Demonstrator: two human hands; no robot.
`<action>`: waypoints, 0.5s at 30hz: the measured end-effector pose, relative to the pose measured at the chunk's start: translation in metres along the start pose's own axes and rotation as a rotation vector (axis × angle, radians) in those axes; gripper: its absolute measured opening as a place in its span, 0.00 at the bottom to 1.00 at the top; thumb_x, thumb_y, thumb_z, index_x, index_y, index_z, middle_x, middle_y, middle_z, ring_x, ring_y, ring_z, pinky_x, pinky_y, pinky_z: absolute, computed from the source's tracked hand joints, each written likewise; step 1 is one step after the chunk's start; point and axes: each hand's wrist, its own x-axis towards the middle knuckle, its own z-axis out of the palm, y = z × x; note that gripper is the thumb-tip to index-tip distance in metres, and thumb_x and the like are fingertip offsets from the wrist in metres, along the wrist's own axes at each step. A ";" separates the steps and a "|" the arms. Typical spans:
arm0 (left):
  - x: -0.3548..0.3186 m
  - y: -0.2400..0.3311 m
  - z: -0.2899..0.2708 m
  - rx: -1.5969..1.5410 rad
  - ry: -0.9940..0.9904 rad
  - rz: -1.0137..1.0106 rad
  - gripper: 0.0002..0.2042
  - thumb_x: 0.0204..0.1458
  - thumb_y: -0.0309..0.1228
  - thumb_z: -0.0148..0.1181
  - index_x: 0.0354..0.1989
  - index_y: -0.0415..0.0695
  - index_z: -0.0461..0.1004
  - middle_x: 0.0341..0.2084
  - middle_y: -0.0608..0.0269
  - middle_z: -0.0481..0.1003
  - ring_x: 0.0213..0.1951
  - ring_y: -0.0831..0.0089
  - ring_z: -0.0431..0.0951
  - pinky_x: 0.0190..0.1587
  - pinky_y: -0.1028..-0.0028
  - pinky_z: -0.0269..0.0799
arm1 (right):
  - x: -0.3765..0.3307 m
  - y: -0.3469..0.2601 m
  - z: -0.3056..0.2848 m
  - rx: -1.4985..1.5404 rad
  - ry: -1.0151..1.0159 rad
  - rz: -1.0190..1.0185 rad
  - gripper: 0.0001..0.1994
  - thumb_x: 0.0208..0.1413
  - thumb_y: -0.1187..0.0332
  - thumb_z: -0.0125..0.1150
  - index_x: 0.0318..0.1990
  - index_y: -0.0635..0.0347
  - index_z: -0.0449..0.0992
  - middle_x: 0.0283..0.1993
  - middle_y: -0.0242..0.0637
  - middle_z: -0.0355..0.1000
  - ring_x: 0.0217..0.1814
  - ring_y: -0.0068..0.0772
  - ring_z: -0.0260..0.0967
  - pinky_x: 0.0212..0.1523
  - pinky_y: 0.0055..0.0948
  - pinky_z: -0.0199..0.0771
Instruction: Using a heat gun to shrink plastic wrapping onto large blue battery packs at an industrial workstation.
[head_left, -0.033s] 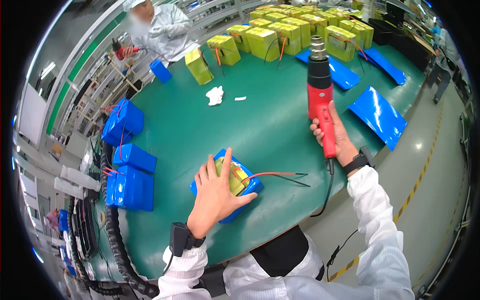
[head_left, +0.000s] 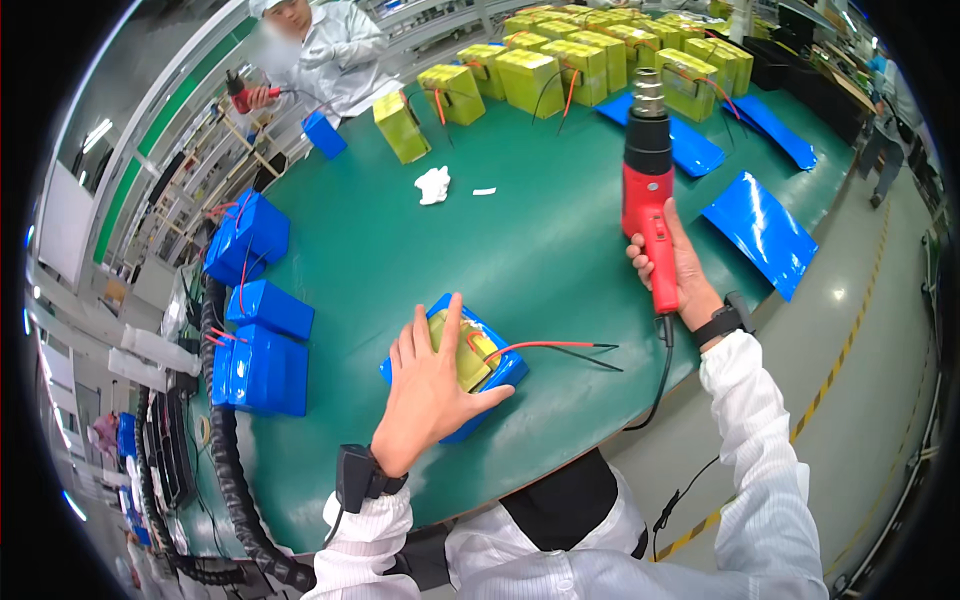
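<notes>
Left hand (head_left: 432, 395) lies flat on the half-wrapped blue battery pack (head_left: 470, 362) near the green table's (head_left: 540, 250) front edge, right hand (head_left: 672, 262) clamps the red heat gun (head_left: 648, 180) upright: hot nozzle swinging down could scorch those fingers.

A green table (head_left: 560, 250) fills the middle. To the right lies a grey floor (head_left: 860, 330) with a yellow striped line (head_left: 835, 385). Metal racks (head_left: 215, 165) stand far left under bright ceiling lights (head_left: 97, 135).
</notes>
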 end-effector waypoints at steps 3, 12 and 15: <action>-0.015 -0.022 -0.001 -0.101 0.031 0.037 0.63 0.36 0.58 0.75 0.76 0.44 0.40 0.68 0.25 0.49 0.67 0.34 0.54 0.69 0.46 0.51 | -0.008 -0.007 0.002 -0.127 0.039 0.013 0.39 0.47 0.26 0.60 0.29 0.63 0.74 0.25 0.39 0.74 0.20 0.27 0.75 0.19 0.19 0.79; -0.065 -0.076 0.008 -0.574 0.088 -0.026 0.63 0.33 0.48 0.82 0.75 0.39 0.44 0.71 0.42 0.52 0.72 0.46 0.51 0.72 0.55 0.51 | -0.043 -0.015 0.009 -0.573 0.183 -0.059 0.37 0.56 0.32 0.57 0.38 0.69 0.75 0.26 0.41 0.75 0.22 0.29 0.76 0.24 0.21 0.79; -0.066 -0.081 0.015 -0.584 0.112 0.001 0.60 0.36 0.47 0.80 0.75 0.40 0.46 0.72 0.43 0.51 0.73 0.48 0.50 0.72 0.56 0.50 | -0.054 -0.012 0.011 -0.914 0.274 -0.194 0.28 0.59 0.45 0.65 0.46 0.66 0.69 0.28 0.35 0.72 0.24 0.23 0.72 0.26 0.20 0.73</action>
